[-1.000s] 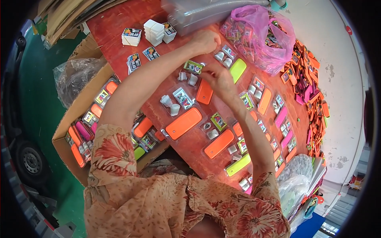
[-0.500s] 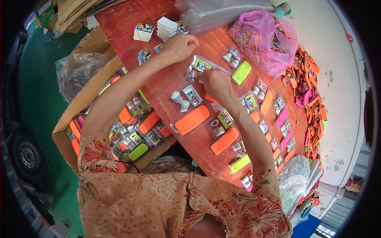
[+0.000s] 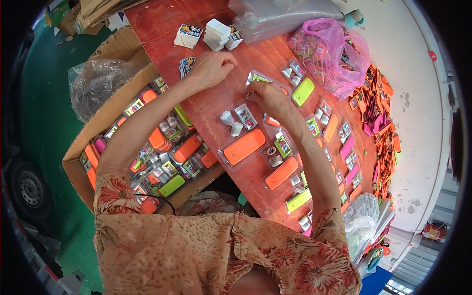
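My right hand [image 3: 270,98] has its fingers bent down at a clear plastic blister tray [image 3: 257,77] with a small green packet and an orange part in it; the hand covers most of that tray. My left hand [image 3: 211,70] hovers over the red table by the card stacks, thumb and fingers curled together; whether something small is in them I cannot make out. Nearer me lies another blister tray with an orange case [image 3: 244,146], white cups [image 3: 231,123] and a foil packet [image 3: 246,116]. Rubber-banded cards [image 3: 188,35] and a white card stack [image 3: 217,33] stand beyond my left hand.
Several filled trays, such as one with a lime case [image 3: 303,92], cover the table's right side. A pink bag of packets [image 3: 330,59] stands at the back, near a heap of orange cases [image 3: 386,132]. A cardboard box [image 3: 105,115] of filled trays sits left.
My left hand has drawn back a little toward me and left, away from the white card stack. My right hand has shifted slightly, now covering more of its tray. The view has moved a bit.
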